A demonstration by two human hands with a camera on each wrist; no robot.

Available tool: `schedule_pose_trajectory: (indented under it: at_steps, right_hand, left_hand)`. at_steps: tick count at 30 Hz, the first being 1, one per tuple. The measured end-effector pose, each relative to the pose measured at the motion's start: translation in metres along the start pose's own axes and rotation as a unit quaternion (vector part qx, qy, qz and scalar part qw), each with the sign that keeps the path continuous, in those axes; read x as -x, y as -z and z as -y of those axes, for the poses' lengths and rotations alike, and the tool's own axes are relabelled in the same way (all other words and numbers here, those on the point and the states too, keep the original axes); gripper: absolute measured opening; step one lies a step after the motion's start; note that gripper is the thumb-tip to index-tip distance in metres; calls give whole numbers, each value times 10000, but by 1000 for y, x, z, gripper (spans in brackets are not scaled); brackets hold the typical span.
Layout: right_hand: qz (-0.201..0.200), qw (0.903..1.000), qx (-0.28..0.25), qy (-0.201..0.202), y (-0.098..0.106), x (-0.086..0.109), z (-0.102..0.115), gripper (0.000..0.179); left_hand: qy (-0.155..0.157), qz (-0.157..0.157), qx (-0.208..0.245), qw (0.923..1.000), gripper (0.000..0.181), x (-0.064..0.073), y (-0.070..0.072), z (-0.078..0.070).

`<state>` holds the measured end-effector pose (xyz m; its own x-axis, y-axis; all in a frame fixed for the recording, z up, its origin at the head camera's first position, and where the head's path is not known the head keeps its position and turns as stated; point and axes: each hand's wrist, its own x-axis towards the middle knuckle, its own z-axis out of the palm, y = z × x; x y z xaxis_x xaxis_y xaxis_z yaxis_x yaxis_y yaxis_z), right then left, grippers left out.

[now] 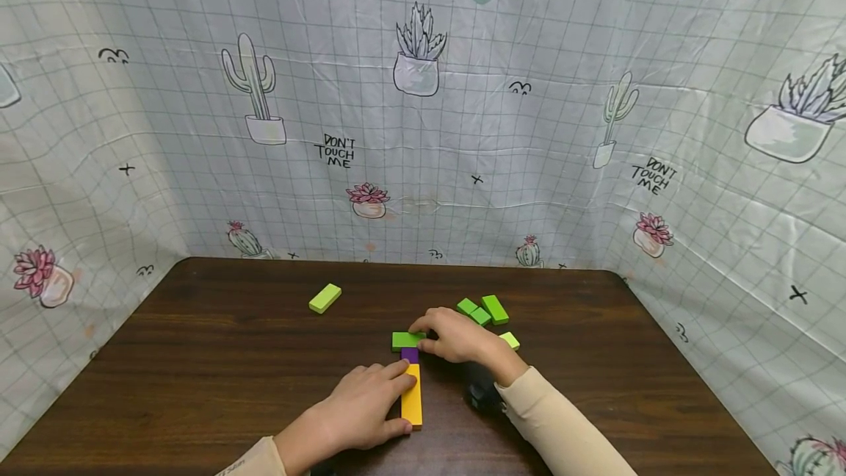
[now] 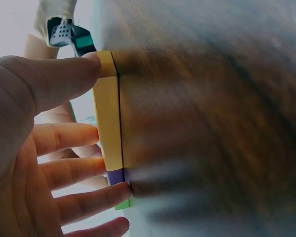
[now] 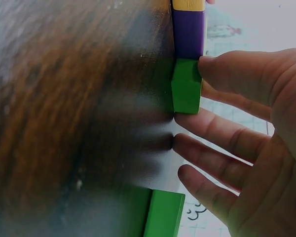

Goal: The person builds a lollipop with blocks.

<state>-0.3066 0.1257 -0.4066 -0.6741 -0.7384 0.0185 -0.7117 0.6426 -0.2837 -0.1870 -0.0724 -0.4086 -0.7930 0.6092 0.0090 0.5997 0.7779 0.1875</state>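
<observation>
The right hand [image 1: 456, 336] pinches the green block [image 1: 401, 341], at 12 o'clock from the purple block [image 1: 409, 355]. The left hand [image 1: 366, 402], fingers extended, contacts the yellow block [image 1: 413, 406] at the purple block's 6 o'clock.

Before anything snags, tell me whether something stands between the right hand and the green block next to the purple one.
Nothing visible does: the right hand has its thumb and a finger on the green block, and the right wrist view shows nothing between that block and the purple block.
</observation>
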Motion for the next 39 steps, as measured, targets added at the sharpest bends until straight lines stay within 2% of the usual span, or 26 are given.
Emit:
schedule_pose_trajectory:
  at_steps: [22,28,32,39]
  right_hand:
    - [10,10000,-44,-6,-1,2,0,28]
    - [-18,10000,-14,80,-1,2,0,28]
    - [-57,9999,4,154,-1,2,0,27]
    - [-22,10000,51,75,-1,2,0,29]
  left_hand:
    - [-43,-1,104,9999,62,1,1,-1]
    - [28,-14,159,9999,66,-1,2,2]
    - [36,36,140,9999,65,-6,4,6]
    - [92,311,286,9991,66,-12,9,12]
